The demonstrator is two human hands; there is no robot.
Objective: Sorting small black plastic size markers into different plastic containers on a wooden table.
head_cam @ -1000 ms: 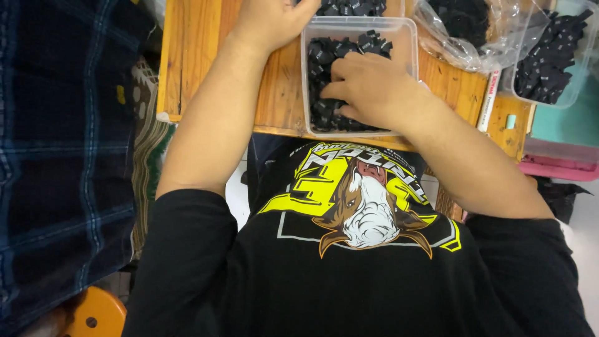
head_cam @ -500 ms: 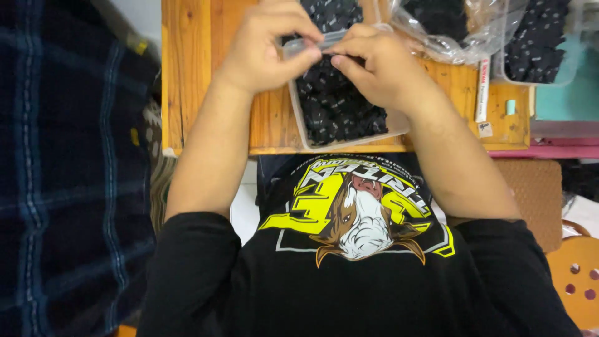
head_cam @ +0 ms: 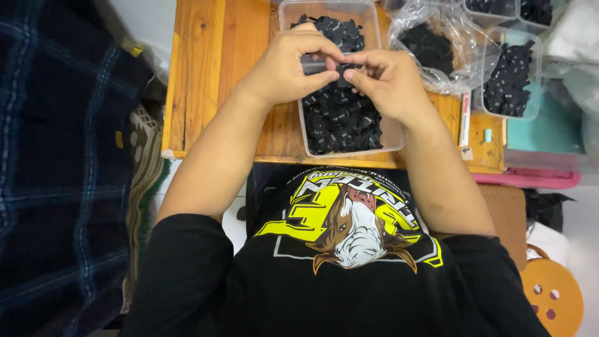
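Note:
A clear plastic tub full of small black fabric labels stands on a wooden table in front of me. Both hands meet just above the tub. My left hand and my right hand pinch a small clear sleeve between their fingertips, with a black label at its right end. My forearms reach out from a black printed shirt.
A crumpled clear bag of black pieces and another clear tub of black pieces sit at the right. A thin white tube lies near the table's right edge. Dark plaid cloth hangs at the left; an orange stool stands lower right.
My right hand has come up out of the tub and joined my left hand above it. Both now pinch the small sleeve and label. The view has shifted slightly.

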